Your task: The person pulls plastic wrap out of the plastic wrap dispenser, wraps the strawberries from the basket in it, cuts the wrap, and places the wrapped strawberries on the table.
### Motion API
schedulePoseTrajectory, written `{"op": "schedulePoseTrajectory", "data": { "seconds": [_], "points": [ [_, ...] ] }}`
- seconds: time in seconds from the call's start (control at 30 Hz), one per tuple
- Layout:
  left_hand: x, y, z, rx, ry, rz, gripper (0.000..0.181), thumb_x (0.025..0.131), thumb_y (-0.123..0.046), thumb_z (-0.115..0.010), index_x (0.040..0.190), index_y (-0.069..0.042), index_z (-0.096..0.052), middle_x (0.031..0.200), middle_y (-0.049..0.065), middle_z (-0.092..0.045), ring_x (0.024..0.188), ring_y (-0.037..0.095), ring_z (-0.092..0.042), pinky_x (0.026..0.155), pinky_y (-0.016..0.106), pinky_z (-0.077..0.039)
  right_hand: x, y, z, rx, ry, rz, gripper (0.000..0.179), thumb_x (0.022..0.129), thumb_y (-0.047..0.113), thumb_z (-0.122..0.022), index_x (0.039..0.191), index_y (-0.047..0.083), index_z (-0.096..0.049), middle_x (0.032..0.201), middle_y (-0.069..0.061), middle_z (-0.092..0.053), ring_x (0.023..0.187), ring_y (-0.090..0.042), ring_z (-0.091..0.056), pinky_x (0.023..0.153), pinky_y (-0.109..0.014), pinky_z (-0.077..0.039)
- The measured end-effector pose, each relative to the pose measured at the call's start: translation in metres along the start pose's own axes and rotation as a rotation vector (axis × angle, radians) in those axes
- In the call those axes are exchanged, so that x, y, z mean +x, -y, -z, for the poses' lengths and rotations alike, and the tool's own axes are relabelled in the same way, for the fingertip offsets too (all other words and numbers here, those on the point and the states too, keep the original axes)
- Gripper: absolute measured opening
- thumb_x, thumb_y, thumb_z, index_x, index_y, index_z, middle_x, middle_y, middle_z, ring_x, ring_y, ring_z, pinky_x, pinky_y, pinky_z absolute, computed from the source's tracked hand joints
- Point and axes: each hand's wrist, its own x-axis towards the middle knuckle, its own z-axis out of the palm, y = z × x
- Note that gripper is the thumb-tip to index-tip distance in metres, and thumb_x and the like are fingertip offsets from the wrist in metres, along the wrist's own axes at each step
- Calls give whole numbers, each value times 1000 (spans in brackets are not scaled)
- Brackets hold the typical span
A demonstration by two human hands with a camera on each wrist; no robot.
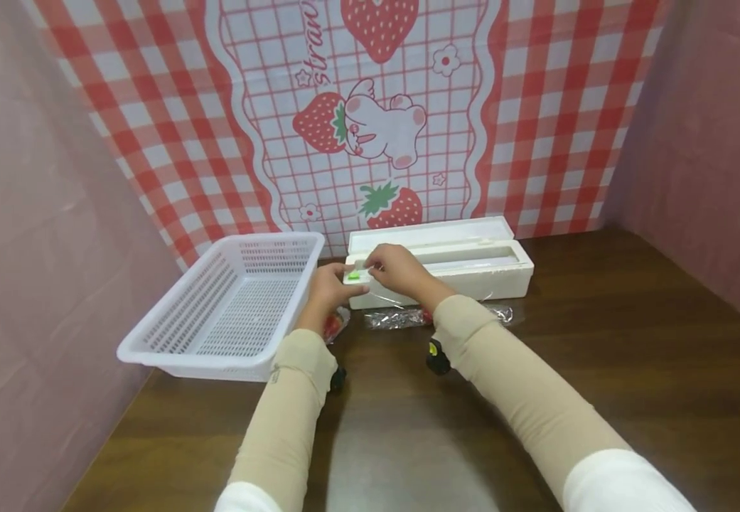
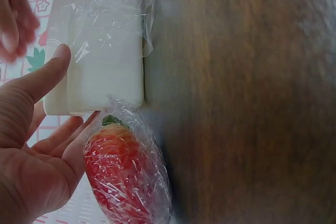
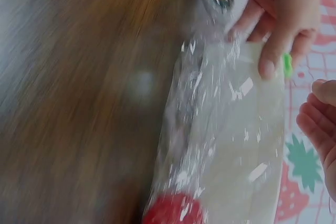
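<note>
In the head view my left hand [image 1: 330, 290] grips the left end of a long white cling film box [image 1: 446, 286], thumb on its front edge and fingers round the end. A small green slider [image 1: 353, 275] sits on the box beside those fingers. My right hand [image 1: 401, 272] is over the box's left part, fingers loosely bent near the slider; in the right wrist view nothing shows between the fingertips [image 3: 317, 85]. Clear film [image 2: 107, 17] lies over the box's front. A strawberry wrapped in film [image 2: 118, 174] lies by the left palm.
Left of the box stands a white plastic basket [image 1: 280, 345] with slotted walls. The box's lid [image 1: 433, 233] is raised at the back, near a strawberry-printed cloth [image 1: 536, 142]. Along the box's front lies crumpled film [image 1: 395, 318] with a red item [image 3: 173, 211] in it.
</note>
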Motion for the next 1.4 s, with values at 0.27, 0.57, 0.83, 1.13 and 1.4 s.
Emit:
{"op": "schedulePoseTrajectory", "data": {
  "seconds": [0.27,0.57,0.83,1.13,1.4],
  "points": [
    [-1,4,3,114,-18,-22,44,69,-21,-88,106,-3,-72,76,11,-71,50,15,-62,67,29,-53,28,19,-22,-105,100,73,20,79,-8,-61,90,1,-75,86,-7,-72,82,-24,-65,81,-36,-52],
    [9,-3,4,171,-5,-39,42,69,-21,-87,103,-3,-73,68,7,-69,57,18,-63,72,31,-53,38,20,-23,-236,143,83,11,77,4,-74,88,4,-74,87,-7,-72,80,-24,-65,80,-38,-52],
    [8,-1,3,171,-4,-24,36,70,-22,-87,99,-5,-74,69,7,-69,55,15,-62,67,28,-51,33,18,-22,-279,124,111,7,74,3,-75,80,3,-71,80,-8,-68,77,-28,-64,77,-41,-52],
    [3,0,1,64,7,4,39,69,-19,-88,102,-4,-73,79,13,-72,46,12,-61,51,24,-53,27,17,-18,-253,148,80,10,73,4,-78,82,3,-73,82,-7,-67,77,-25,-61,79,-38,-51],
    [4,-1,1,55,17,13,42,69,-20,-89,104,-3,-73,80,13,-72,45,11,-59,47,23,-50,28,11,-17,-229,147,56,8,76,1,-74,81,7,-76,85,-7,-72,80,-25,-65,82,-37,-52]
  ]
}}
